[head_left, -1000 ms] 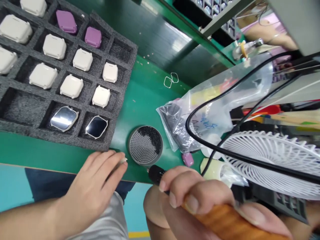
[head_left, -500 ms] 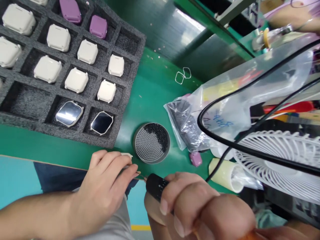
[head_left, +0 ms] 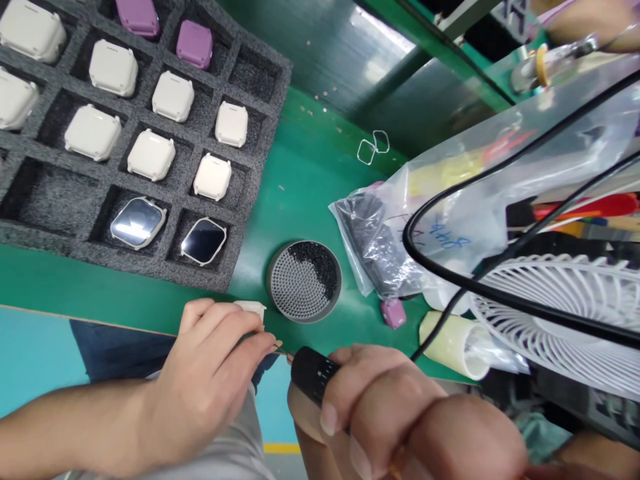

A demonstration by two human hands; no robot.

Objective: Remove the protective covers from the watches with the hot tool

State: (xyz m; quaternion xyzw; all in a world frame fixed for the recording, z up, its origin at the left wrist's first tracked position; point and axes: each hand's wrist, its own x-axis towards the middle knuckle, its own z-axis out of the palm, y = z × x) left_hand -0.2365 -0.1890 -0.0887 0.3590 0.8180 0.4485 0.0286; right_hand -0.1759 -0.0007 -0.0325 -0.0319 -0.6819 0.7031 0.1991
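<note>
My left hand (head_left: 215, 363) is closed around a white watch case (head_left: 251, 308) at the table's front edge; most of the case is hidden under the fingers. In my right hand (head_left: 395, 407) is an electric screwdriver (head_left: 313, 373) with a black, numbered collar. Its thin bit points left and reaches the fingertips of my left hand, where the exact contact is hidden. Just beyond the hands stands a round screw tray (head_left: 295, 283), its perforated plate partly covered by small black screws (head_left: 320, 263).
At left, a grey foam tray (head_left: 200, 272) holds white and purple watch cases. A clear plastic bag (head_left: 380, 247), a purple watch case (head_left: 393, 313), a pale yellow roll (head_left: 450, 343) and a white fan (head_left: 560, 320) lie right. A black cable (head_left: 450, 283) loops across them.
The view has shifted slightly. A little more of the white watch case shows beyond my left fingers. Both hands keep their grip, with the screwdriver bit at the left fingertips.
</note>
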